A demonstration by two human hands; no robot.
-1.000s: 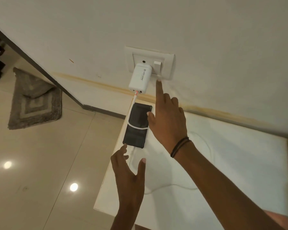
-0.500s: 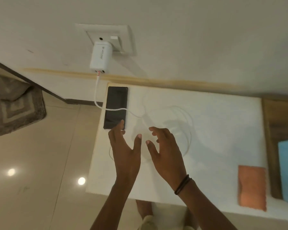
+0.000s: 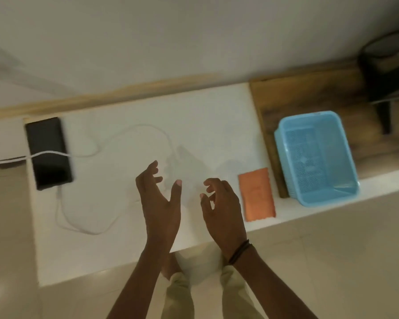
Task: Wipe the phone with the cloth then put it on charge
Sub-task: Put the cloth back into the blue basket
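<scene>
A black phone lies flat at the far left corner of the white table. A white charging cable is plugged into its near end, loops over the table and crosses the screen toward the left. An orange cloth lies flat near the table's right edge. My left hand hovers over the table's middle, fingers spread, holding nothing. My right hand hovers beside it, fingers loosely curled and empty, just left of the cloth. Socket and charger are out of view.
A light blue plastic basket stands on a wooden surface to the right of the table. A dark object sits at the far right. Glossy floor tiles lie below. A plain wall backs the table.
My right hand left the wall switch and came back over the table. Both hands drew away from the phone toward the middle. The view swung right, revealing the cloth and basket.
</scene>
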